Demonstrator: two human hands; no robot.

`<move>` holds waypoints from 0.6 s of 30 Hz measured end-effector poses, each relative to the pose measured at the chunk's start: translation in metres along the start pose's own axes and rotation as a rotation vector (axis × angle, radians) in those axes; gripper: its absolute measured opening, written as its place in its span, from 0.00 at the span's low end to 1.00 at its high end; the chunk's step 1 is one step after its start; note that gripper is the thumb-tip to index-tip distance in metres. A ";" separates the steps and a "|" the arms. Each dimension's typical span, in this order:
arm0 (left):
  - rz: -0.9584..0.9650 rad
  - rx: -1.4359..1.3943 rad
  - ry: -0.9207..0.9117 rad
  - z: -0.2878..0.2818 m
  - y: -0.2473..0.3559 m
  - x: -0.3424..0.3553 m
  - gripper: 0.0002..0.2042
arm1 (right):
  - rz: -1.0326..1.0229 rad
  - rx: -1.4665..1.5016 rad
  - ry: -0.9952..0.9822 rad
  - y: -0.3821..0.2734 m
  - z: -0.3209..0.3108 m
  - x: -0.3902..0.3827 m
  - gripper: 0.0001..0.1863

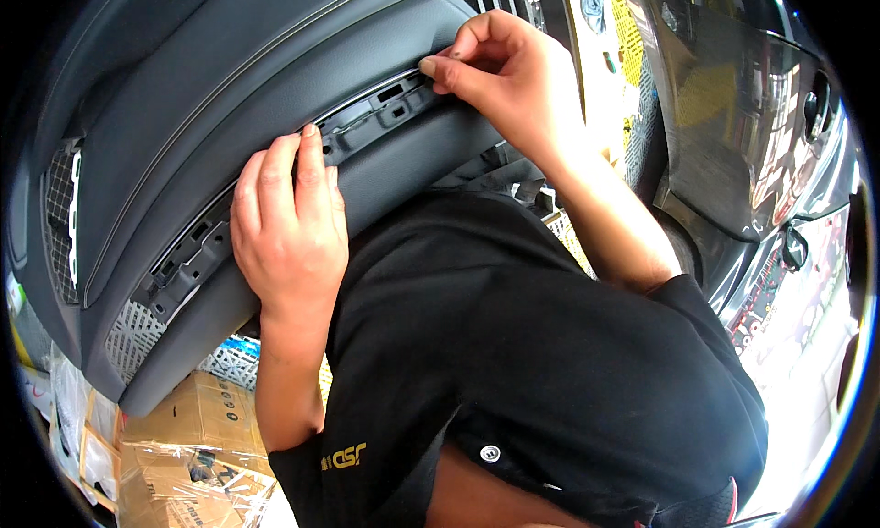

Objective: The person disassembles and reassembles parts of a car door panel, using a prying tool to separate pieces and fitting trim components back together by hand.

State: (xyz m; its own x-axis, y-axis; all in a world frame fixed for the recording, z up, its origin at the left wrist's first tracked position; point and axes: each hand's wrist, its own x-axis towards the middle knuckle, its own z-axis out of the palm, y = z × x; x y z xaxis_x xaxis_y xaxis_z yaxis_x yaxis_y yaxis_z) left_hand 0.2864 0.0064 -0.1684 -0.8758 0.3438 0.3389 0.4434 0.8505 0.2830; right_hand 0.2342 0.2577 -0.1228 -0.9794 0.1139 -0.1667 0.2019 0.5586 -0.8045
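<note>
A dark grey car door panel [266, 79] with a pale stitched seam lies across the upper left. A long recess in it shows black plastic brackets [367, 115] with slots and clip holes. Along the recess's upper edge runs a thin black trim strip [367, 92]. My left hand [291, 207] lies over the middle of the recess, its bent fingertips closed at the strip; its thumb is hidden. At the strip's far right end my right hand [500, 74] pinches the edge between thumb and forefinger. The exact grip under both sets of fingertips is partly covered.
Cardboard boxes [188, 418] in clear wrap stand below the panel's left end. To the right is a glossy dark car door [733, 115] with a handle. A speaker grille [137, 340] sits at the panel's lower left. My black shirt [532, 345] fills the near middle.
</note>
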 end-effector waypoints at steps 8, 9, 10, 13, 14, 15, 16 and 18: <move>-0.018 0.023 -0.021 -0.003 0.006 0.000 0.17 | -0.407 -0.444 0.039 0.003 -0.024 -0.019 0.06; -0.013 0.008 -0.024 -0.001 0.006 0.000 0.17 | -0.501 -0.460 0.037 0.007 -0.021 -0.020 0.07; -0.011 -0.003 -0.030 -0.002 0.005 0.000 0.18 | -0.474 -0.549 -0.015 0.008 -0.019 -0.024 0.10; 0.003 -0.016 -0.045 -0.004 0.006 0.000 0.18 | -0.501 -0.600 0.035 0.005 -0.010 -0.025 0.09; 0.007 -0.018 -0.043 -0.004 0.006 0.000 0.18 | -0.486 -0.605 0.047 0.005 -0.008 -0.024 0.09; 0.010 -0.020 -0.041 -0.004 0.006 0.000 0.18 | -0.471 -0.611 0.058 0.003 -0.007 -0.023 0.08; 0.012 -0.017 -0.042 -0.004 0.006 0.000 0.18 | -0.456 -0.616 0.068 0.002 -0.006 -0.022 0.08; 0.016 -0.011 -0.043 -0.004 0.007 0.000 0.18 | -0.450 -0.596 0.096 0.003 -0.004 -0.022 0.08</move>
State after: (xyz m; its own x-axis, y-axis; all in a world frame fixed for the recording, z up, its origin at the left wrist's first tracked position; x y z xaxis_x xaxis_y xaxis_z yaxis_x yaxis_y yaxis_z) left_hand 0.2900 0.0103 -0.1628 -0.8759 0.3745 0.3043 0.4593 0.8405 0.2875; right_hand 0.2559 0.2606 -0.1190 -0.9684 -0.1748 0.1781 -0.2265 0.9152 -0.3333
